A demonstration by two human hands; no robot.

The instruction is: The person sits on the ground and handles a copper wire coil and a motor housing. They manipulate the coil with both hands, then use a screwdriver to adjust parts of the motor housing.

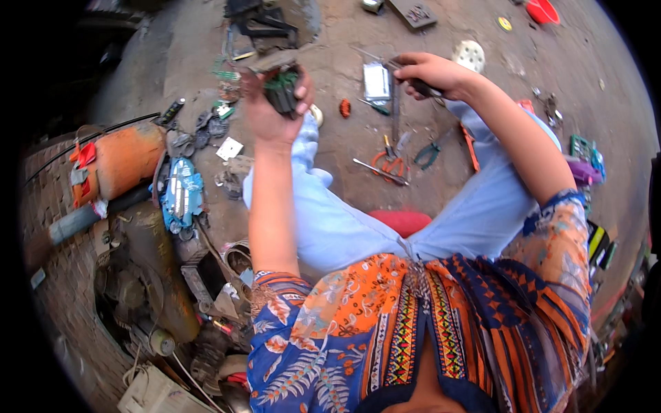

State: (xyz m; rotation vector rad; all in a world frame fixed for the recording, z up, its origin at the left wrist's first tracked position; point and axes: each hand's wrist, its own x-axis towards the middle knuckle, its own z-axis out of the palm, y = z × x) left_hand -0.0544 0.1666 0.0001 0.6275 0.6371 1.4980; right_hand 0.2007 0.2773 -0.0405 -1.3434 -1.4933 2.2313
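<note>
My left hand (270,113) is raised at the centre left, its fingers closed round a dark block with green on top (282,93); I cannot make out its exact kind. To the right, my right hand (435,74) is closed on a screwdriver-like tool with a dark handle (425,88); a thin shaft points away to the upper left. Between the hands lie a white rectangular piece (376,82) and a long metal bar (395,113). Orange-handled pliers (391,165), green-handled pliers (427,155) and a screwdriver (380,172) lie on the floor between my legs.
An orange cylinder (127,162) lies at the left, near a blue plastic bag (182,194) and a dusty motor-like machine (131,279). Scrap parts (261,27) and a metal tray (413,12) sit farther off. A red bowl (542,11) is at the far right.
</note>
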